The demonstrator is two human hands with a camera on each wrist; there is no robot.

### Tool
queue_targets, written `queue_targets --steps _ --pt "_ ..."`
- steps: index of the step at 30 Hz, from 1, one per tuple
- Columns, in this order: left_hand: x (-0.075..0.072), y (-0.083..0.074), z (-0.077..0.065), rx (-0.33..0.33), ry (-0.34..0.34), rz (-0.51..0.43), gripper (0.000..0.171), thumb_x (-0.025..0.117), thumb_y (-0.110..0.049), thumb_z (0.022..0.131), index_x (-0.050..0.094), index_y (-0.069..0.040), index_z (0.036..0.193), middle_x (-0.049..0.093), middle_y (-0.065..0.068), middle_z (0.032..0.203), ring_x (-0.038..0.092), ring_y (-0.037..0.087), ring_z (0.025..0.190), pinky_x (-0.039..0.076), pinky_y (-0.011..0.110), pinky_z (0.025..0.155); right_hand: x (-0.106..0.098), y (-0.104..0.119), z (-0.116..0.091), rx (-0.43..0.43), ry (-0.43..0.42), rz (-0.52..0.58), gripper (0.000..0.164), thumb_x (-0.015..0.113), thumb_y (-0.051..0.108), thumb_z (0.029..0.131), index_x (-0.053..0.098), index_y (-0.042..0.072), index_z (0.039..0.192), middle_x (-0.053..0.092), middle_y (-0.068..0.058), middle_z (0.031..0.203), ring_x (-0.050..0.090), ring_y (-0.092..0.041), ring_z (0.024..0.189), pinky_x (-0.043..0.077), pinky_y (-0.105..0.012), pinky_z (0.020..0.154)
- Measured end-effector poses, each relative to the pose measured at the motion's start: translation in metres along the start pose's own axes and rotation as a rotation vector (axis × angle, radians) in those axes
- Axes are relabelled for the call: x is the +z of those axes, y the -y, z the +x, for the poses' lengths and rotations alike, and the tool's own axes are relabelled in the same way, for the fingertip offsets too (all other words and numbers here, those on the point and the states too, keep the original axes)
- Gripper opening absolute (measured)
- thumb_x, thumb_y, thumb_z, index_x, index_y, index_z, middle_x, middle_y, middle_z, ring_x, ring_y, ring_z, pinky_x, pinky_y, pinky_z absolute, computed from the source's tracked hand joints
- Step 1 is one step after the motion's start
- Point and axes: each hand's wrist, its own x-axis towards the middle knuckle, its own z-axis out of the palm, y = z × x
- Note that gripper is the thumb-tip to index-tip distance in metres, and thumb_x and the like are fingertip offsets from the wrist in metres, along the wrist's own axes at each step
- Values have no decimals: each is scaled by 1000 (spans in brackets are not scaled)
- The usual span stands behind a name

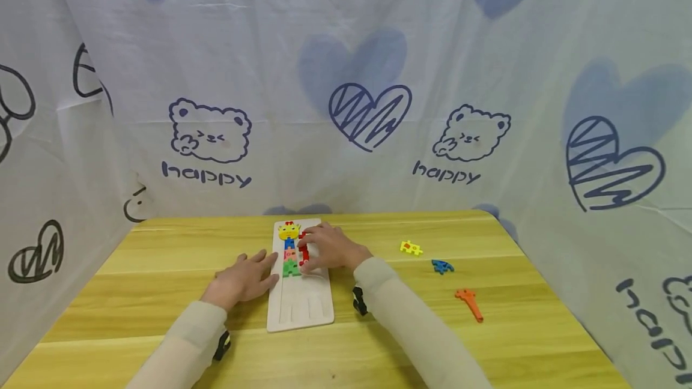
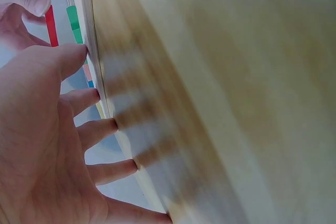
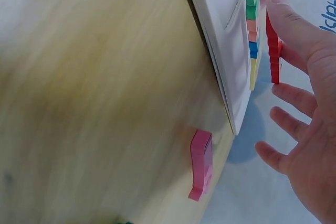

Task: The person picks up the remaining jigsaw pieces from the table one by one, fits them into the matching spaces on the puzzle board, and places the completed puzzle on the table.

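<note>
A white puzzle board (image 1: 296, 295) lies lengthwise on the table. In its recess, a yellow giraffe head (image 1: 289, 232) tops a column of blue, pink and green pieces (image 1: 291, 269). My right hand (image 1: 331, 247) pinches a red puzzle piece (image 3: 273, 51) between thumb and fingers, just over the board to the right of that column. The other fingers of this hand are spread in the right wrist view. My left hand (image 1: 242, 281) rests against the board's left edge, its fingers spread and fingertips touching the side.
Right of the board lie a yellow piece (image 1: 411, 248), a blue piece (image 1: 443, 266) and a long orange piece (image 1: 469, 304). A pink piece (image 3: 201, 165) shows on the table in the right wrist view. A printed white curtain (image 1: 292, 155) surrounds the wooden table (image 1: 389, 341).
</note>
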Motion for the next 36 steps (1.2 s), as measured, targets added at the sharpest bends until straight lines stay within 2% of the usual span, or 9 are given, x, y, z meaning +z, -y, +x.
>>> queue_targets --steps 19,25,32,36 --pt "-2 -2 -2 10 0 -4 65 48 -51 106 36 -20 162 31 18 169 30 62 147 30 94 91 3 6 12 50 37 28 60 78 59 84 69 27 134 53 1 157 43 -24 143 38 -53 121" --pt "-3 -2 -2 4 3 -7 65 48 -51 106 36 -20 161 32 18 168 29 62 147 30 94 91 5 7 17 46 48 28 60 78 58 84 69 27 135 53 3 156 43 -23 141 39 -52 120" --pt "-3 -3 -3 6 -1 -5 64 48 -51 106 37 -21 161 33 17 168 30 62 147 31 94 90 7 7 18 81 59 62 59 81 55 82 70 29 134 53 2 157 44 -21 139 37 -48 122" --pt "-3 -2 -2 5 -1 0 64 47 -51 106 37 -21 161 33 17 168 31 62 147 32 94 90 8 6 19 62 60 68 58 82 53 83 70 29 134 52 2 158 44 -22 140 38 -50 121"
